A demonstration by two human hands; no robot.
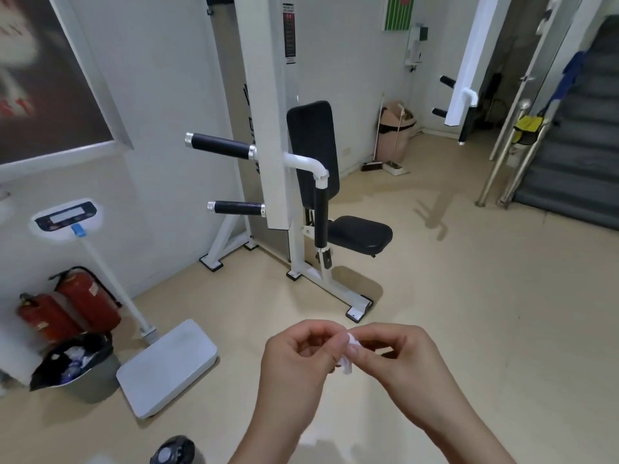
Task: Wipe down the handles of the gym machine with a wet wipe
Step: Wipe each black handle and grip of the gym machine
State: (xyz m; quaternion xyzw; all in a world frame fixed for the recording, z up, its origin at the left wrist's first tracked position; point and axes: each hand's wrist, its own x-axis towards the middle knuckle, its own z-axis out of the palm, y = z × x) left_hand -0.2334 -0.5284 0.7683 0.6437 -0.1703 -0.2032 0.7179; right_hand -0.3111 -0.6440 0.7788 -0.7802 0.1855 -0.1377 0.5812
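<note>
Low in front of the person, the left hand [294, 360] and right hand [398, 356] are both pinching a small bunched wet wipe [350, 353], each grip closed on it. Unfolding seems underway; next comes reaching to the upper handle [219, 146], well apart.

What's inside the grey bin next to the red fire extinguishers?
The grey bin has a black bag lining it, with crumpled white and bluish rubbish on top. Whatever lies deeper is covered by that rubbish and the bag's folds, so it cannot be seen.
</note>
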